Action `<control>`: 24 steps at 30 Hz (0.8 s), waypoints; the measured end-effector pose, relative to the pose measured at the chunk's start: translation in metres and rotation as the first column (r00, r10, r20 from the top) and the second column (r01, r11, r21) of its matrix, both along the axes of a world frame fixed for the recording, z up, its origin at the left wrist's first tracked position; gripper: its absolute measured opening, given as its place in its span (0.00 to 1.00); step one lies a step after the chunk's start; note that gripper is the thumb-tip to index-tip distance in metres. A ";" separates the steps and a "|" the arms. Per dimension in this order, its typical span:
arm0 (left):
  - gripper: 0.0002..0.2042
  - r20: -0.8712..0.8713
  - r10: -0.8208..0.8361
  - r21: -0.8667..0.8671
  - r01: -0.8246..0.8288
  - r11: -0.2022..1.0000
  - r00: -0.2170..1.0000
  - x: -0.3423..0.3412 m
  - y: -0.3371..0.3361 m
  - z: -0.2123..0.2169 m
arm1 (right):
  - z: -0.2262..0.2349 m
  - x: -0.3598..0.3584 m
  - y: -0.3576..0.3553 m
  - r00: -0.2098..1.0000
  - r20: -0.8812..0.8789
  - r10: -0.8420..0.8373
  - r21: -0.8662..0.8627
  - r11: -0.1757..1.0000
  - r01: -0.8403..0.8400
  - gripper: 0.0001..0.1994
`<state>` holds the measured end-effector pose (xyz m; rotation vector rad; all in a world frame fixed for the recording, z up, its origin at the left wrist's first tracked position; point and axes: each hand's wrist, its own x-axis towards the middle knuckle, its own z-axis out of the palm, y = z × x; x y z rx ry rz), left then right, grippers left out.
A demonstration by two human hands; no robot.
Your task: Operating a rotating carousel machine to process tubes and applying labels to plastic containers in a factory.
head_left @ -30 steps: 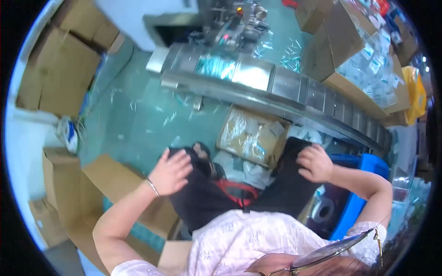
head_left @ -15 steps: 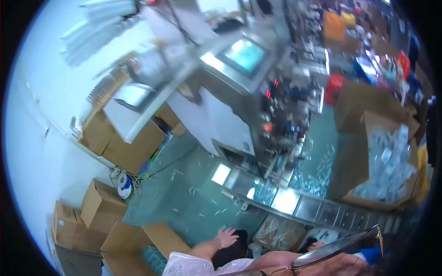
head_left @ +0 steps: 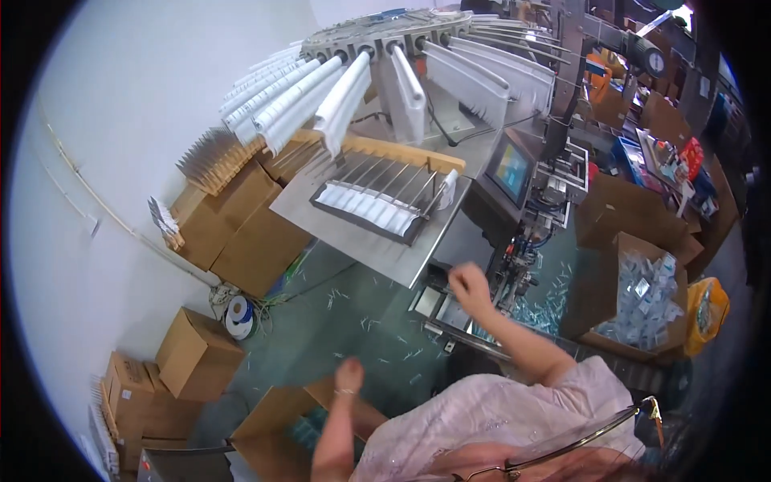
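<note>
The worktop (head_left: 385, 255) looks like smooth, dully shining metal, with a matt wooden strip (head_left: 401, 152) along its far side, matt brown cardboard boxes (head_left: 257, 233) to its left, a glossy screen (head_left: 511, 166) and clear, shiny plastic packets (head_left: 640, 301) to its right, and a smooth, faintly glossy floor (head_left: 333, 281) below.

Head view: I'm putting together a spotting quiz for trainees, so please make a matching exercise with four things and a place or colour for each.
1. left hand
2. right hand
3. spool
4. yellow bag

A. beside the box of clear items
B. near the open carton
C. blue and white
D. near a corner of the metal table

Pairs: 1-B, 2-D, 3-C, 4-A.
</note>
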<state>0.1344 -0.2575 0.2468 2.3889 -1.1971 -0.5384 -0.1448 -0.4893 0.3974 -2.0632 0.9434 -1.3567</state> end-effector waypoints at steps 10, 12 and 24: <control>0.10 0.459 -0.226 -0.554 0.475 0.684 0.859 0.133 -0.222 0.208 | 0.039 0.072 -0.066 0.962 -0.025 -0.272 -0.173 0.949 0.264 0.17; 0.12 0.603 -0.264 -0.268 0.502 0.822 0.753 0.139 -0.279 0.228 | 0.036 0.073 -0.068 0.927 -0.045 -0.373 -0.214 0.910 0.356 0.18; 0.10 0.690 -0.652 -0.065 0.924 0.377 0.314 0.207 -0.399 0.222 | 0.044 0.094 -0.070 0.838 0.075 -0.540 -0.060 0.836 0.545 0.05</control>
